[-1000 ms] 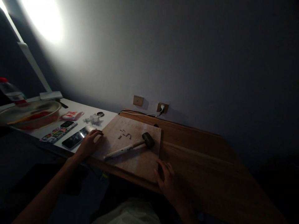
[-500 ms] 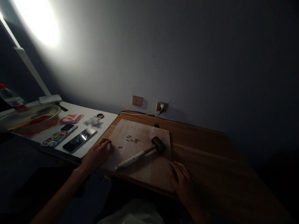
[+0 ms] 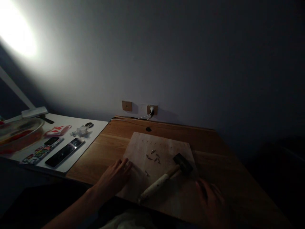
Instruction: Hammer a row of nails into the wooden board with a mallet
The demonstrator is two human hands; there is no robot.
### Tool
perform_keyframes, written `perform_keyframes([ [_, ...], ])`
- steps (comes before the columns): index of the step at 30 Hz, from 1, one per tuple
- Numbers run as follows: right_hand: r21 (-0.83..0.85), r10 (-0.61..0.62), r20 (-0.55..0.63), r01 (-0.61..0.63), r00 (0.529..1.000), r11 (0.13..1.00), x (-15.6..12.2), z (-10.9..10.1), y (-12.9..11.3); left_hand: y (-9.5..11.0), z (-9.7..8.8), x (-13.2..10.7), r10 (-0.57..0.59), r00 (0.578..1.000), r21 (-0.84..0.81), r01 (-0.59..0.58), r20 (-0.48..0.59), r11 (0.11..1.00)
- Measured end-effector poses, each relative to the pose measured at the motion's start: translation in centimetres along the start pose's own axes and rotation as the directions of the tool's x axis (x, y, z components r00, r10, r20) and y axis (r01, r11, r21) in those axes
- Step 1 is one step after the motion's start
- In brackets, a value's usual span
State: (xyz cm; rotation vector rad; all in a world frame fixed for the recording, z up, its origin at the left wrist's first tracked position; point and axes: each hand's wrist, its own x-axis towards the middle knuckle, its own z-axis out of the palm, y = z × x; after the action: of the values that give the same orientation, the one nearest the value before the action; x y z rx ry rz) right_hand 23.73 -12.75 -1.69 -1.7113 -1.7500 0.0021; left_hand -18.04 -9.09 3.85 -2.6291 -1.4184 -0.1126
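Observation:
A square, pale wooden board [image 3: 140, 143] lies on the brown wooden table. My left hand [image 3: 118, 174] grips its left edge, fingers bent over the rim. At the opposite edge my right hand [image 3: 212, 197] holds the board, in deep shadow, with the thumb near the top face. On the board rests a mallet [image 3: 156, 186] with a black head and a partly white handle, lying diagonally. Several small metal pieces, which look like screws [image 3: 157, 159], are scattered to the left of the mallet head. A row of small marks runs along the board's far side.
To the left, a white table [image 3: 71, 152] bears a phone [image 3: 64, 152], a patterned case [image 3: 41, 151], crumpled plastic [image 3: 82, 131], a red-and-white packet [image 3: 57, 130] and a clear basin [image 3: 21, 133]. A lamp [image 3: 34, 112] stands behind. Cables run to a wall socket [image 3: 152, 109].
The board has slid right and toward me across the table, with both hands on its edges. The mallet moved along with it, and the small metal pieces shifted. The view has turned slightly right.

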Motion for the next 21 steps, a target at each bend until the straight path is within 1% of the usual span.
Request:
perform_keyframes([
  [1, 0.001, 0.01, 0.002, -0.01, 1.0, 1.0, -0.2, -0.3, -0.3, 0.4, -0.1, 0.4, -0.025, 1.0, 0.007, 0.025, -0.001, 1.0],
  [3, 0.011, 0.044, -0.003, -0.044, 0.999, 0.999, -0.6, -0.7, -1.8, 1.1, -0.4, 1.7, -0.056, 0.998, 0.0, 0.055, -0.001, 0.998],
  [4, 0.026, 0.064, 0.004, -0.064, 0.998, 0.998, -0.6, -0.8, -2.9, 1.4, -0.5, 2.5, -0.04, 0.999, -0.024, 0.04, 0.006, 0.999],
  [6, 0.043, 0.044, 0.033, -0.045, 0.998, 0.998, -0.4, -0.7, -5.4, 1.7, -0.5, 4.5, 0.021, 1.0, -0.112, -0.018, 0.022, 0.994],
  [7, 0.074, 0.029, 0.111, -0.037, 0.993, 0.997, -0.2, -0.6, -6.6, 1.9, -0.5, 5.6, 0.056, 0.998, -0.166, -0.051, 0.025, 0.985],
  [9, 0.11, -0.005, 0.266, -0.025, 0.964, 0.994, 0.5, -0.1, -8.5, 1.9, -0.1, 7.9, 0.087, 0.996, -0.251, -0.081, 0.011, 0.965],
  [10, 0.108, -0.003, 0.315, -0.032, 0.949, 0.994, 0.9, 0.3, -9.2, 1.9, 0.2, 9.0, 0.088, 0.996, -0.276, -0.083, 0.006, 0.958],
  [11, 0.106, 0.001, 0.326, -0.038, 0.945, 0.994, 1.3, 0.9, -9.8, 1.9, 0.4, 10.0, 0.091, 0.996, -0.293, -0.085, 0.008, 0.952],
  [14, 0.093, 0.007, 0.295, -0.036, 0.955, 0.995, 2.0, 2.8, -10.5, 2.0, 0.9, 12.8, 0.121, 0.992, -0.314, -0.1, 0.048, 0.944],
  [15, 0.085, 0.028, 0.275, -0.053, 0.961, 0.995, 2.2, 3.3, -10.5, 2.2, 1.0, 13.7, 0.135, 0.989, -0.314, -0.11, 0.06, 0.943],
  [17, 0.093, 0.108, 0.238, -0.134, 0.965, 0.987, 2.2, 3.9, -10.5, 2.9, 1.0, 15.5, 0.157, 0.986, -0.307, -0.13, 0.063, 0.943],
  [19, 0.187, 0.188, 0.242, -0.236, 0.952, 0.954, 2.0, 3.5, -10.2, 3.9, 1.1, 17.3, 0.155, 0.986, -0.301, -0.132, 0.055, 0.944],
  [20, 0.266, 0.224, 0.27, -0.297, 0.936, 0.917, 1.7, 3.1, -9.9, 4.4, 1.2, 18.2, 0.149, 0.987, -0.307, -0.125, 0.055, 0.943],
  [21, 0.357, 0.269, 0.314, -0.376, 0.91, 0.855, 1.3, 2.5, -9.5, 4.9, 1.3, 18.9, 0.138, 0.988, -0.321, -0.11, 0.064, 0.941],
])
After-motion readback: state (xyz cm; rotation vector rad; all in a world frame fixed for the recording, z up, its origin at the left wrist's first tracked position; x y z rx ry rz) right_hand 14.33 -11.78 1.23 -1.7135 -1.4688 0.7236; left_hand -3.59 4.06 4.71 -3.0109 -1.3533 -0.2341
